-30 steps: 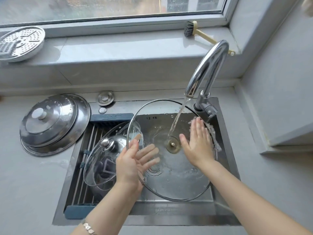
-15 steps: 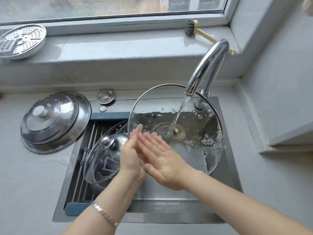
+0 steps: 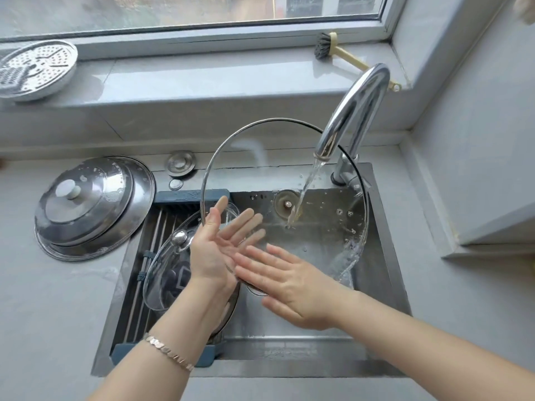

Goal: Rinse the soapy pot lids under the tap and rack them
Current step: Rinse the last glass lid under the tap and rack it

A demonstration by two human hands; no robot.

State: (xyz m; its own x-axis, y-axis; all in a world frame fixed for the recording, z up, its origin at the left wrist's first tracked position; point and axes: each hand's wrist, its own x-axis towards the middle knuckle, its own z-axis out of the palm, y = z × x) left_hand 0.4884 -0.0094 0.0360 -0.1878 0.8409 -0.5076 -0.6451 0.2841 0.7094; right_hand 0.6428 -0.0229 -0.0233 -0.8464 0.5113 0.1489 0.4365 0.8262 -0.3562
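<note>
Sink (image 3: 289,328) is taking up the middle, with the tap (image 3: 356,111) running. The big glass lid (image 3: 280,175) is being held tilted over the basin, and the stream (image 3: 304,192) is hitting near its centre. The rack (image 3: 162,227) is spanning the sink's left side, carrying a smaller glass lid (image 3: 168,270). Steel lids (image 3: 95,204) are sitting on the left tabletop. The left hand (image 3: 215,250) is propping the big lid's left rim with fingers straight. The right hand (image 3: 292,282) is lying flat on its near edge, fingers spread. To do it well, rotate the lid so water sweeps both faces. Grip firmly, since wet glass is likely slippery.
</note>
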